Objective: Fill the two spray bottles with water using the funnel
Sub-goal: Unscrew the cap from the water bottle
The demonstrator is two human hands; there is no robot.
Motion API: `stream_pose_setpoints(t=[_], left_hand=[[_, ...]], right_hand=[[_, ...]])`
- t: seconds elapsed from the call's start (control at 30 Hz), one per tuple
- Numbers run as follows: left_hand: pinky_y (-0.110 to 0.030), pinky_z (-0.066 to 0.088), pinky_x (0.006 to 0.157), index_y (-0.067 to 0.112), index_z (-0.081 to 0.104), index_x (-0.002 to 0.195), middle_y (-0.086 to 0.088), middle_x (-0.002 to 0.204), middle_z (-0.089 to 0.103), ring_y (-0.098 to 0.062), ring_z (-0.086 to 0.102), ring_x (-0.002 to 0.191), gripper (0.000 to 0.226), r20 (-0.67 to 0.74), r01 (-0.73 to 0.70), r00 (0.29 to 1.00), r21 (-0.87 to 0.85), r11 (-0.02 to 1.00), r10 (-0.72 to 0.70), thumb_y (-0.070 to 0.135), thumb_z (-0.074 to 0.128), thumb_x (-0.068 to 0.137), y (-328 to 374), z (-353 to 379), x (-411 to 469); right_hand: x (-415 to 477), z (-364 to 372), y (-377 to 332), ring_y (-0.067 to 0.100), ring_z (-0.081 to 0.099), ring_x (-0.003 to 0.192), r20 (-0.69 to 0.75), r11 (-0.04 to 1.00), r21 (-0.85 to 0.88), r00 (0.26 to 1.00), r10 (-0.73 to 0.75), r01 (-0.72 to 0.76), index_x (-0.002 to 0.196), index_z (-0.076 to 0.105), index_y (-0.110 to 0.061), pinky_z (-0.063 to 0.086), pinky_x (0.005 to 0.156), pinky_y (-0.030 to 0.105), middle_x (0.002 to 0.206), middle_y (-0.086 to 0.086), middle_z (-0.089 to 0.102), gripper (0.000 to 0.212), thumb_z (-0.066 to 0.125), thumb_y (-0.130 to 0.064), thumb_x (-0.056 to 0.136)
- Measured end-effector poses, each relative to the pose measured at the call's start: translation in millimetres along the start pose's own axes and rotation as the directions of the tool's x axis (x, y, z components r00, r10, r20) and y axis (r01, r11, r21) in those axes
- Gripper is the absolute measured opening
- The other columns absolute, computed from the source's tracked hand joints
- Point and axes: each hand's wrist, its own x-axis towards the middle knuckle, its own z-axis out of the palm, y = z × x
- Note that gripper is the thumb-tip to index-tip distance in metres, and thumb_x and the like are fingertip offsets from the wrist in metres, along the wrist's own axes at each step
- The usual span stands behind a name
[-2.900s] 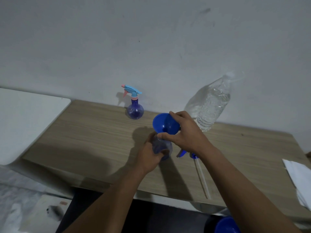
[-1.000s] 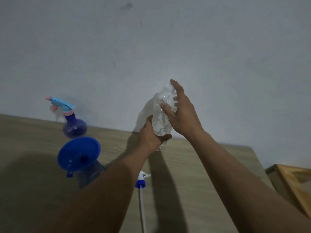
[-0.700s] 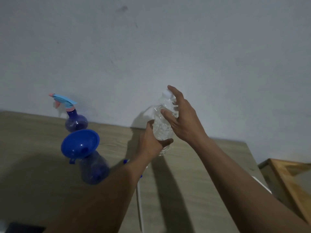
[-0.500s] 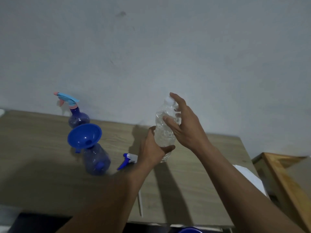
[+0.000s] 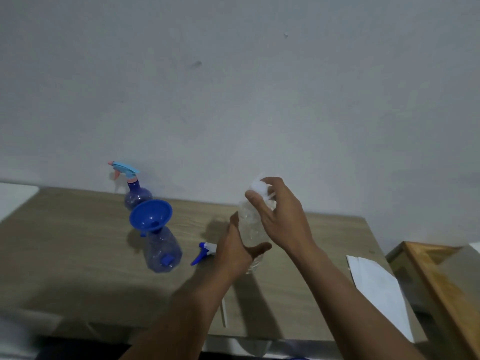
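Head: L hand [image 5: 233, 253] wraps clear crinkled-plastic water bottle [image 5: 251, 226]; R hand [image 5: 281, 219] pinches its white cap [image 5: 259, 187]. Left of hands: blue cone funnel [image 5: 150, 215] seated in translucent blue spray bottle [image 5: 162, 252]; 2nd spray bottle [image 5: 137, 196] behind, w/ trigger. Wood-grain table [image 5: 78, 242], grey wall [image 5: 233, 100].

Blue funnel [image 5: 150, 215] sits in uncapped spray bottle [image 5: 162, 252].

The funnel [image 5: 150, 215] is bright blue. The near bottle [image 5: 162, 252] is see-through violet-blue; the far bottle [image 5: 137, 197] the same, with a light-blue head and pink tip. The loose sprayer [image 5: 205, 252] is white with a blue trigger. The water bottle [image 5: 250, 229] is clear, its cap [image 5: 257, 187] white. The table [image 5: 78, 242] shows pale wood grain; the paper [image 5: 376, 281] is white.
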Motion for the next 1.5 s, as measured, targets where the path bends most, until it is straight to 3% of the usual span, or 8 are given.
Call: stream_pose_setpoints(t=[0.17,0.33,0.47,0.63,0.77,0.93,1.2,1.5], left_hand=[[-0.044,0.056,0.096,0.046,0.040,0.131,0.014,0.123,0.064,-0.014,0.064,0.115,0.101,-0.003,0.083,0.997,-0.055,0.995,-0.083,0.070,0.088,0.046,-9.6,-5.3,-1.4],[-0.043,0.056,0.098,0.041,0.037,0.135,0.011,0.126,0.062,-0.015,0.061,0.117,0.100,-0.001,0.102,0.995,-0.002,0.995,-0.102,0.059,0.091,0.052,-1.6,-8.6,-5.2],[-0.044,0.054,0.101,0.037,0.038,0.138,0.010,0.131,0.061,-0.017,0.060,0.121,0.103,0.002,0.090,0.996,0.025,0.996,-0.090,0.059,0.091,0.053,2.7,-9.7,-5.9],[-0.043,0.050,0.105,0.032,0.038,0.142,0.007,0.134,0.060,-0.017,0.057,0.123,0.101,-0.001,0.100,0.995,0.010,0.995,-0.100,0.046,0.094,0.060,2.6,-12.8,-6.9],[-0.042,0.053,0.101,0.033,0.040,0.138,0.008,0.129,0.062,-0.017,0.060,0.120,0.098,0.006,0.109,0.994,0.029,0.994,-0.109,0.053,0.092,0.057,5.9,-12.9,-7.4],[-0.044,0.052,0.102,0.034,0.040,0.139,0.009,0.130,0.062,-0.017,0.059,0.121,0.100,0.007,0.107,0.994,0.000,0.994,-0.107,0.049,0.094,0.057,5.1,-13.6,-8.8],[-0.040,0.050,0.104,0.031,0.038,0.142,0.007,0.135,0.060,-0.018,0.056,0.124,0.101,-0.003,0.100,0.995,0.015,0.995,-0.100,0.043,0.095,0.060,5.6,-14.9,-9.2],[-0.042,0.051,0.103,0.031,0.038,0.141,0.006,0.135,0.060,-0.018,0.057,0.124,0.101,-0.006,0.094,0.996,0.019,0.995,-0.094,0.044,0.095,0.058,7.4,-15.9,-8.9]], right_hand=[[11.6,-1.2,-6.1,0.017,0.061,0.099,0.045,0.997,-0.082,0.999,0.014,-0.010,0.110,0.053,-0.026,0.053,0.082,0.039,0.108,-0.006,0.065,0.030,0.057,-0.052,0.096],[14.2,-12.6,-8.3,0.009,0.061,0.098,0.128,1.000,0.018,0.992,-0.003,0.001,0.109,0.062,-0.027,0.044,0.079,0.025,0.106,-0.015,0.066,0.015,0.058,-0.037,0.099],[13.9,-13.9,-11.9,0.008,0.066,0.094,0.080,0.994,0.087,0.995,0.054,-0.061,0.107,0.055,-0.026,0.054,0.076,0.029,0.105,-0.012,0.066,0.028,0.069,-0.044,0.090],[18.5,-15.8,-12.5,0.011,0.065,0.104,0.115,0.998,0.064,0.993,0.003,-0.011,0.104,0.059,-0.025,0.048,0.078,0.022,0.107,-0.022,0.064,0.012,0.061,-0.035,0.098],[15.6,-14.2,-14.6,0.006,0.064,0.099,0.087,0.997,0.066,0.996,0.033,-0.038,0.111,0.057,-0.027,0.053,0.080,0.027,0.108,-0.015,0.064,0.032,0.072,-0.044,0.088],[19.6,-16.7,-11.1,0.005,0.060,0.104,0.135,0.999,0.035,0.990,-0.037,0.032,0.109,0.061,-0.026,0.048,0.090,0.028,0.114,-0.012,0.065,0.014,0.063,-0.032,0.096],[19.3,-17.2,-12.5,0.005,0.063,0.095,0.098,0.997,0.083,0.995,-0.014,0.006,0.103,0.056,-0.022,0.051,0.084,0.028,0.096,-0.011,0.064,0.016,0.065,-0.033,0.096],[23.1,-21.3,-13.2,0.010,0.060,0.105,0.120,0.999,-0.022,0.992,-0.041,0.044,0.112,0.061,-0.025,0.050,0.093,0.031,0.111,-0.009,0.065,0.020,0.065,-0.034,0.095]])
